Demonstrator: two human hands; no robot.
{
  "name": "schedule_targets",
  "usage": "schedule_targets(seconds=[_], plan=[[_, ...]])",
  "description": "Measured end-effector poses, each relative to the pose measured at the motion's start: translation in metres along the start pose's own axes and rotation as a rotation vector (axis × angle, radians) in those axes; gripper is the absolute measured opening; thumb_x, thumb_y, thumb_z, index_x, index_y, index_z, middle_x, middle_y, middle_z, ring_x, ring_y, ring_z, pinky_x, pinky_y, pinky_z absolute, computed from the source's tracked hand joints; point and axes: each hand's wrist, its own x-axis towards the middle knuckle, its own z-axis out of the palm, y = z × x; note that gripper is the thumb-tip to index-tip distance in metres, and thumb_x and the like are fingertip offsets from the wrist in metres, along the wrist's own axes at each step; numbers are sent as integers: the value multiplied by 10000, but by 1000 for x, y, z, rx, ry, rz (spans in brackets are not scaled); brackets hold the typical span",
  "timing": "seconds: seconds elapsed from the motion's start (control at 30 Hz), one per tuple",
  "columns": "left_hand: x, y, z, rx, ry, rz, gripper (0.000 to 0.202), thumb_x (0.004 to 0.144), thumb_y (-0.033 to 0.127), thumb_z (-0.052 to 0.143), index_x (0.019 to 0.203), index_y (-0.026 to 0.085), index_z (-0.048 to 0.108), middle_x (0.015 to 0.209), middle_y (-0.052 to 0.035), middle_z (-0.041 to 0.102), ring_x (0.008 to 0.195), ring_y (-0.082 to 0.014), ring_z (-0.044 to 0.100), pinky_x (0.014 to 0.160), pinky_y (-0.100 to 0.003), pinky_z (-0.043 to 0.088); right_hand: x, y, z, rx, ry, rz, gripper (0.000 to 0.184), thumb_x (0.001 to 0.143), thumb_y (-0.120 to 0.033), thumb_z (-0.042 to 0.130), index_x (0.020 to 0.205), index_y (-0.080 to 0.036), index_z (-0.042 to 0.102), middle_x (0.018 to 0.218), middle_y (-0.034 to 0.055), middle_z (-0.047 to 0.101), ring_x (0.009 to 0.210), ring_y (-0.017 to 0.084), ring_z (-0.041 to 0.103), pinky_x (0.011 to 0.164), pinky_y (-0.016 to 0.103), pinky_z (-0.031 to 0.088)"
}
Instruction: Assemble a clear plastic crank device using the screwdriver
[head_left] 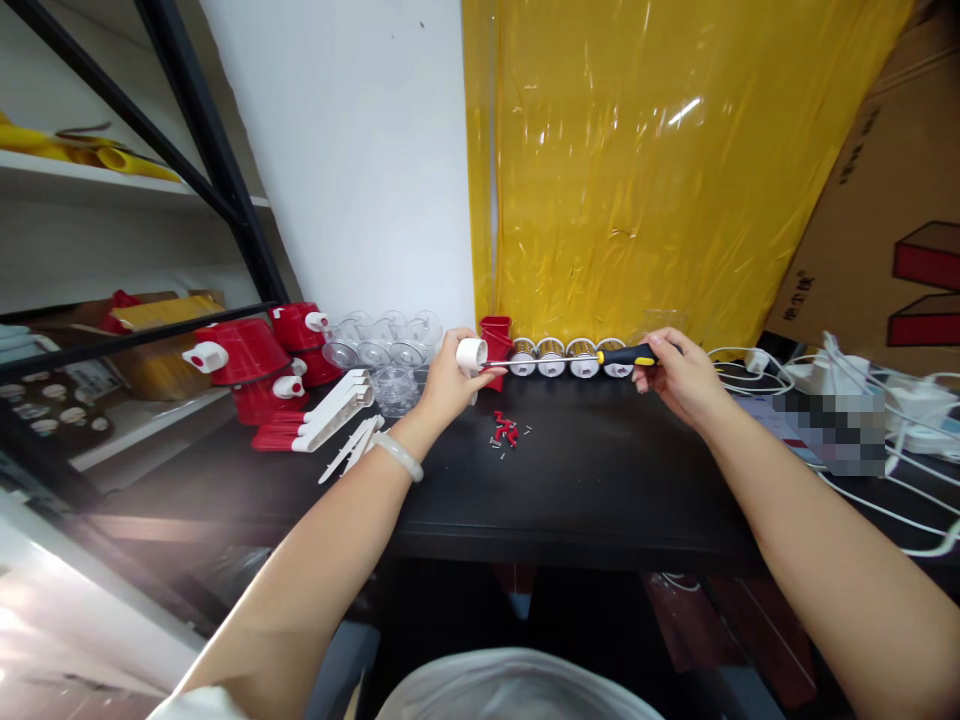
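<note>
Screwdriver (628, 356) is lying near level across the gap between the hands. Right hand (684, 378) is pinching the butt of its handle, fingers closed on it. Left hand (444, 388) is gripping a white part (471, 355), fingers wrapped round it. Shaft (555, 360) is pointing left, its tip ending at or near the part and left thumb; can't tell if it's touching a screw. Part is sitting inside the left grip, above the table (600, 470). Red bits (506, 432) and screws (528, 430) are lying on the table, between the hands.
</note>
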Motion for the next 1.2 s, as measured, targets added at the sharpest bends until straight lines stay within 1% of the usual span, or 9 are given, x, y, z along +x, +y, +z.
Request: schedule_targets(seconds=[0.1,0.17,0.27,0.33,0.5,0.67,0.87,1.03,1.2], plan=[[0,-1,0,-9,-3,0,580,609,335,853,1043,231,483,866,25,574,734,-131,555,677,-250,421,-1,-2,-1,24,-13,17,348,757,-520,697,839,-241,508,532,-49,577,411,127,564,391,240,467],[0,-2,0,-14,1,2,577,610,330,853,1042,231,485,868,22,576,738,-134,558,681,-253,424,-3,-4,-1,74,-46,39,329,751,-492,683,892,-256,503,596,-40,615,461,152,612,428,272,500],[0,-4,0,-9,12,4,573,612,321,852,1046,229,491,865,22,579,737,-134,562,681,-253,423,-6,-8,-2,151,-93,49,338,700,-401,677,950,-269,492,752,-18,673,560,185,673,483,309,532],[0,-5,0,-10,8,6,572,614,315,850,1051,229,491,868,22,581,739,-133,564,682,-252,425,-7,-10,-2,181,-102,44,362,651,-328,675,959,-268,495,806,-15,684,593,188,684,501,310,533],[0,-5,0,0,-3,14,571,618,301,847,1053,233,483,880,19,587,752,-135,567,691,-255,428,-7,-10,-2,173,-98,34,345,628,-257,654,940,-257,509,740,-31,677,544,165,654,522,304,517],[0,-5,-1,6,4,14,564,619,300,848,1047,233,488,880,18,591,750,-134,568,689,-255,427,-6,-9,-2,128,-86,36,270,651,-267,650,883,-243,513,626,-32,653,492,156,619,509,294,493],[0,-4,0,17,-3,19,573,624,305,849,1057,229,481,885,19,598,747,-132,571,681,-249,424,-3,-7,-2,97,-58,39,250,663,-283,679,840,-236,509,608,-27,643,455,149,598,462,284,483],[0,-5,0,23,5,26,579,624,312,850,1064,230,483,898,15,600,757,-135,577,690,-251,429,-1,-3,0,85,-1,15,307,699,-399,750,782,-232,506,567,-36,593,457,138,588,419,258,478],[0,-4,0,15,9,23,576,623,320,850,1059,229,486,883,20,599,747,-134,576,687,-250,431,-2,0,-1,58,-17,-13,422,681,-529,784,736,-229,492,516,-54,547,413,112,535,395,240,462]])
